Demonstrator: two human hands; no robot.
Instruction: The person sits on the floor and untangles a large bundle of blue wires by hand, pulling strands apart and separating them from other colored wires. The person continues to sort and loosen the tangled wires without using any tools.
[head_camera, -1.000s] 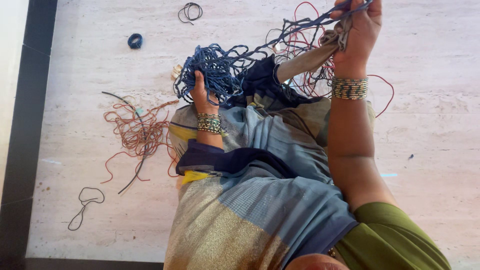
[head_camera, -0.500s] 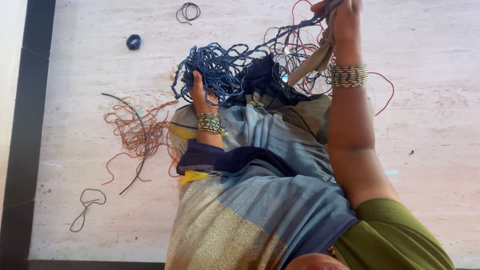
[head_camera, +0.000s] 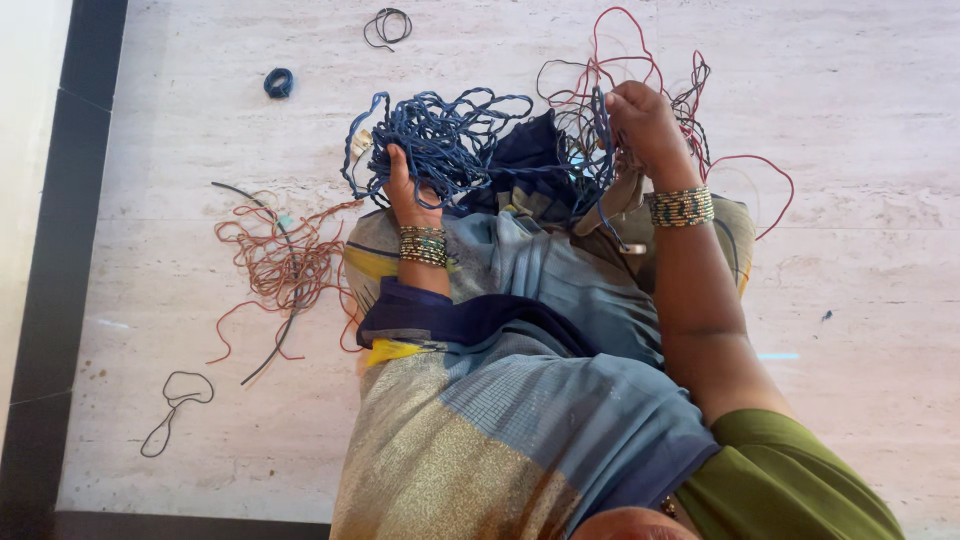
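Left hand (head_camera: 405, 190) grips blue cord tangle (head_camera: 440, 140); right hand (head_camera: 645, 125) beside it.

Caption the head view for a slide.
Seated person's left hand grips tangled blue cord; right hand pinches its strands.
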